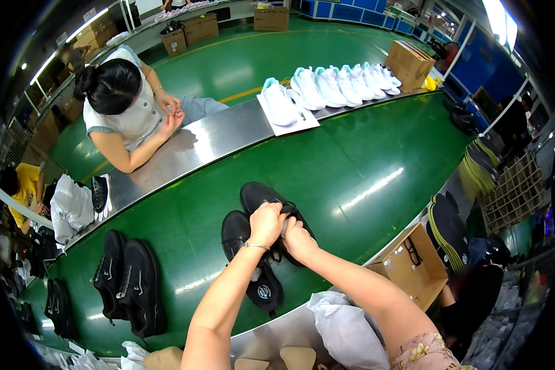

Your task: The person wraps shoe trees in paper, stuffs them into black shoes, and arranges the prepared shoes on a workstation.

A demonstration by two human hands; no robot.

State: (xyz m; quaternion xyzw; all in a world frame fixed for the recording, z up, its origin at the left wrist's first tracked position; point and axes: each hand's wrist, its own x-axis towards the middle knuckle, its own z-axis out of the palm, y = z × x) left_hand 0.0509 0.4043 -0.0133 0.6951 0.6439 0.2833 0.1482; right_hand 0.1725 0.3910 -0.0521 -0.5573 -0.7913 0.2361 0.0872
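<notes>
Hands on black shoes
Your left hand (266,223) and right hand (298,239) both clamp the black shoe (260,198) on the green belt (351,172).

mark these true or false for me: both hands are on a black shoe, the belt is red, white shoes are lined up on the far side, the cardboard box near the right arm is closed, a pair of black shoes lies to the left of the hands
1. Both the left hand and the right hand are on a black shoe. True.
2. The belt is red. False: it is green.
3. White shoes stand in a row on the far side. True.
4. The cardboard box by the right arm is closed. False: it is open at the top.
5. A pair of black shoes lies on the belt to the left of the hands. True.
</notes>
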